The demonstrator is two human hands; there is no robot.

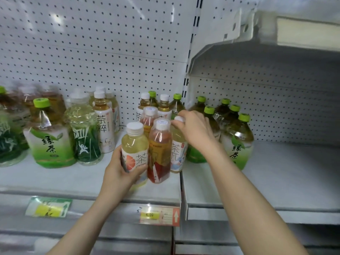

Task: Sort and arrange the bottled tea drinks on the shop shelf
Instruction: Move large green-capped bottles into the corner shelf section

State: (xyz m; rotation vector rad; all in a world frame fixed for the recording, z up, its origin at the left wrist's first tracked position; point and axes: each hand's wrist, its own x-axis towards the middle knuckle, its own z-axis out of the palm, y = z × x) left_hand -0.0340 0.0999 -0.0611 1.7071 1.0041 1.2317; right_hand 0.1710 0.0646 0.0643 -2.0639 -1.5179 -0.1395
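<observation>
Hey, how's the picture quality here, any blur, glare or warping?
Head view: the far-left bottles and green price tag are smeared; the middle bottles, left hand and right hand are sharp. Head view again: pale glare streaks cross the pegboard, and the wide lens bows the upright post.

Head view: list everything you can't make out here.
All in the head view.
Far-left bottles: blurred, cut off by the left edge.
Green price tag: blurred, unreadable.
Back-row bottles: labels hidden by the front bottles.
Grapefruit bottle: lower label covered by the left hand.
Pale bottle: cap mostly under the right hand.
</observation>
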